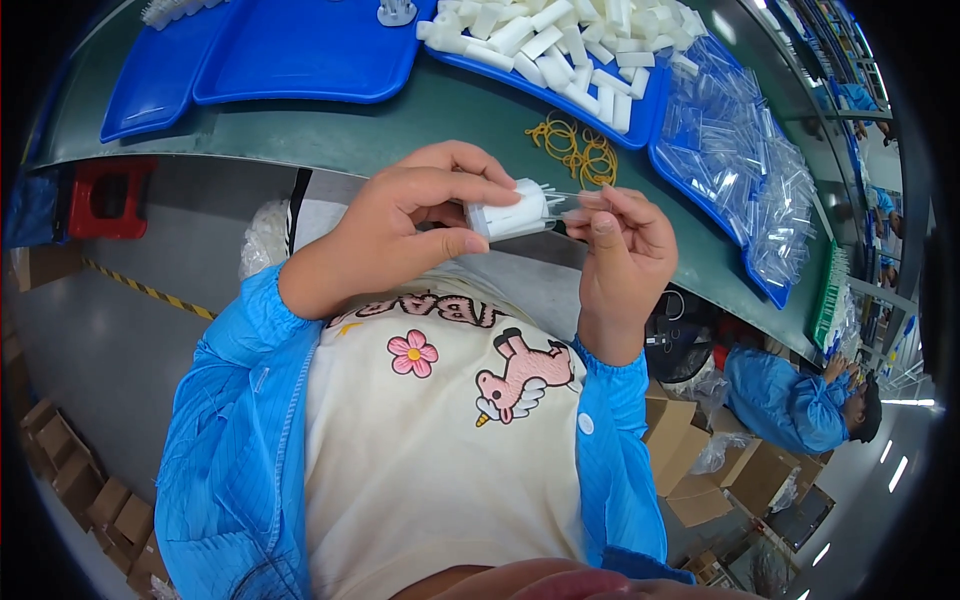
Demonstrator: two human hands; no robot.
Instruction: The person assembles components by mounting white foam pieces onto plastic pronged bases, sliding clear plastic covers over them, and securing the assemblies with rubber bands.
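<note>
White plastic is what we are gripping: our left hand (415,225) is closing thumb and fingers around a small white bundle (510,212) of short pieces, holding it in the air between chest and worktop (400,125). Its long axis is running nearly level, left to right, with the free end pointing at our right hand (620,250). That hand is sitting just beside the bundle's end, fingers curled and pinching something thin and clear (570,200); whether it is a sleeve or a strip we cannot tell. So the two hands are facing each other along the bundle's axis, almost touching, the left one carrying the weight and the right one meeting the tip.

Beyond the hands, yellow rubber bands (575,150) are lying on the worktop, with a blue tray (640,125) of loose white pieces (560,40) behind them and a heap of clear sleeves (740,150) farther right.
</note>
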